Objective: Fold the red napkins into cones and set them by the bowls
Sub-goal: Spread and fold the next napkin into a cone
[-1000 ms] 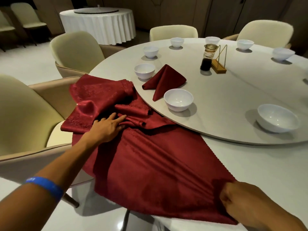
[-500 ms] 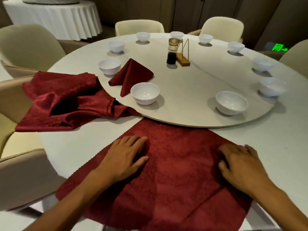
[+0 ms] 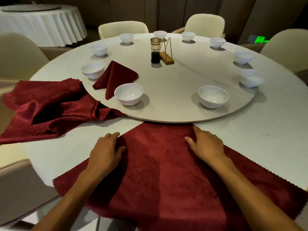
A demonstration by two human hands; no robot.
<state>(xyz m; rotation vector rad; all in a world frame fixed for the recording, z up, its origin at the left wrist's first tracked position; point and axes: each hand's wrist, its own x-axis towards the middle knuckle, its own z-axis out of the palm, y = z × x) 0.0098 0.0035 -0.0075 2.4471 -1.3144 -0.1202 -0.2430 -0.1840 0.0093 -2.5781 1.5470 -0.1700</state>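
Observation:
A red napkin (image 3: 160, 164) lies spread flat as a diamond on the table's near edge, its far corner tucked under the turntable (image 3: 183, 84). My left hand (image 3: 106, 150) presses flat on its upper left edge. My right hand (image 3: 205, 144) rests flat on its upper right edge. A folded red cone napkin (image 3: 115, 77) lies between two white bowls (image 3: 129, 94) (image 3: 92, 70). A heap of loose red napkins (image 3: 45, 107) sits at the left, over the table's rim. Several more white bowls ring the turntable, one at the near right (image 3: 212, 96).
A dark sauce jar (image 3: 155, 50) and a wire-and-wood stand (image 3: 167, 54) sit mid-turntable. Cream chairs (image 3: 18, 54) surround the table. Another table with a white cloth (image 3: 41, 22) stands at the back left.
The napkin was pulled away from the heap and spread flat before me. Both hands have slid up and apart along it toward its upper edges. The view has swung right.

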